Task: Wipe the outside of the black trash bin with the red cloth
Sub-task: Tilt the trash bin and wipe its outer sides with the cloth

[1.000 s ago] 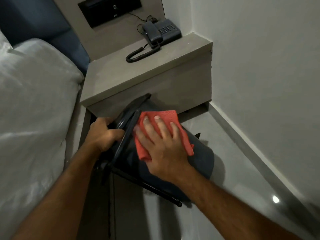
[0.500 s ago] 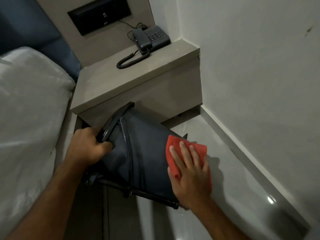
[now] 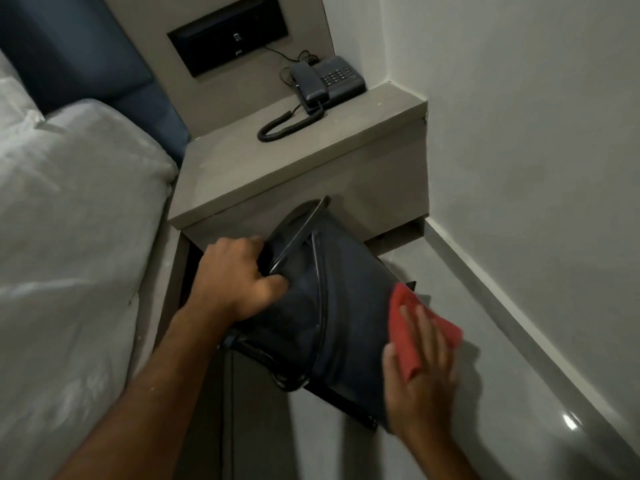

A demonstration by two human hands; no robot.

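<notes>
Since half a second ago, the right hand has slid the red cloth further toward the bottom end of the black trash bin, so that part of the cloth now hangs past the bin's edge over the floor. That hand lies flat with fingers spread, pressing the cloth against the bin's outer wall; it is blurred with motion. On the opposite side, the left hand is curled tightly around the bin's rim, gripping it where a black liner is folded over. The bin is tipped on its side between the two hands, its mouth toward the left hand and its base toward the right, held just in front of the grey bedside table. A dark corded telephone sits at the back of the table, and the white bed lies to the left.
</notes>
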